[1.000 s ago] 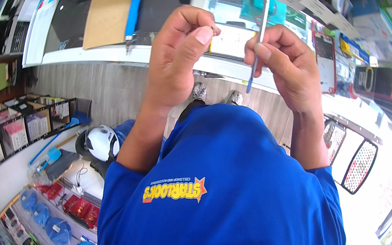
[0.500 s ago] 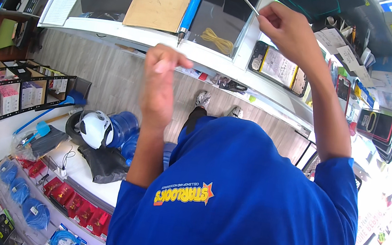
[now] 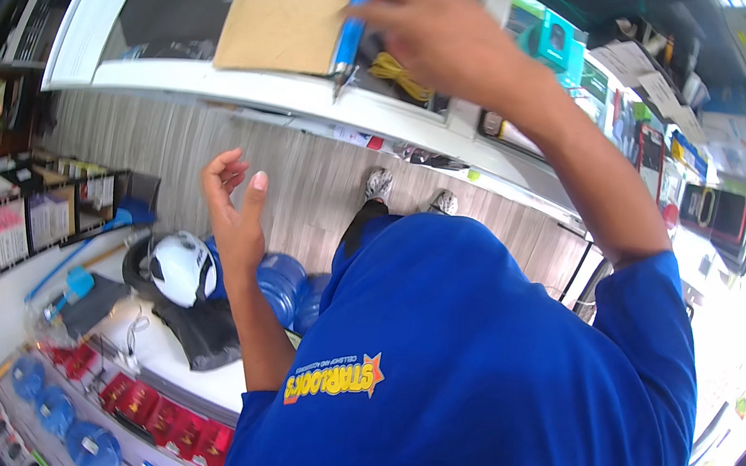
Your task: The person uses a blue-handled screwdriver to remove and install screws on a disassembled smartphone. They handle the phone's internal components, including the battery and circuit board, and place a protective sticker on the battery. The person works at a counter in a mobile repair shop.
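Over the counter, my right hand is blurred, its fingertips at a long blue tool with a dark pointed tip. Whether those fingers grip the tool cannot be made out. The tool lies along the right edge of a tan notebook or envelope. A bundled yellow cord sits just below my right hand, partly covered by it. My left hand hangs in the air over the floor, open and holding nothing, thumb apart from half-curled fingers. Beneath my right forearm, an opened phone is mostly hidden.
The white counter edge runs across in front of me. Phones and small boxes, one a teal box, stand at the right. Behind on the left are a black-and-white helmet, blue water jugs and shelves of packaged goods.
My right hand has moved left from above the phone to the blue tool; the thin pale stick it held is no longer visible. My left hand has dropped back and left, away from the counter.
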Demonstrator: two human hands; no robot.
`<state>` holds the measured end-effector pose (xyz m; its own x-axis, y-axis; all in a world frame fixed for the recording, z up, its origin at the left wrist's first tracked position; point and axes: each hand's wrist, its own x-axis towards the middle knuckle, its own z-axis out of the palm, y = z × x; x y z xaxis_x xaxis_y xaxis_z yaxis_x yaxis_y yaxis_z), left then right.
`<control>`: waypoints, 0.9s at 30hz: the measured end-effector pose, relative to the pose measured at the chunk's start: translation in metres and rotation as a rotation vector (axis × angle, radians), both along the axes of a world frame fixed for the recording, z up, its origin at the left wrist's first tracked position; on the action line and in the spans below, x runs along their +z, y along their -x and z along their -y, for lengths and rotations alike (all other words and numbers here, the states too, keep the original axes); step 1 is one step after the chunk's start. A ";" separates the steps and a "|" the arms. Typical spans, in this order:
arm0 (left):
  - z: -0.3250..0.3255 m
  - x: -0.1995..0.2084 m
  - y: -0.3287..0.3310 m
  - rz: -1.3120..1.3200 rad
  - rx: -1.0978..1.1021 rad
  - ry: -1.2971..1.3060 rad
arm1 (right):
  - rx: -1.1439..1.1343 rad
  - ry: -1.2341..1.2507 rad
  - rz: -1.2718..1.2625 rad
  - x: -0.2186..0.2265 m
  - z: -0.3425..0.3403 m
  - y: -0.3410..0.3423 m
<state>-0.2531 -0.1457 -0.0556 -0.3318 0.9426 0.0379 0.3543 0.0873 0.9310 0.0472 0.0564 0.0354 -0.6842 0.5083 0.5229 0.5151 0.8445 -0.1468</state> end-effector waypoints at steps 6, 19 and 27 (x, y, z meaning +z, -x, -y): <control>-0.043 0.016 -0.007 0.030 -0.109 -0.210 | 0.307 -0.055 0.120 -0.017 -0.028 0.014; -0.115 0.076 -0.095 0.412 -0.422 -0.496 | 0.114 0.508 -0.989 0.054 0.066 -0.023; -0.104 0.101 -0.224 0.848 -0.756 0.109 | -0.074 1.329 -1.104 0.043 0.159 -0.129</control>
<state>-0.0295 -0.0421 0.0456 0.4427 0.8964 -0.0222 -0.3889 0.2143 0.8960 0.1761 -0.1026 0.0787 -0.2773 0.9576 -0.0782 -0.2710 -0.1561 -0.9498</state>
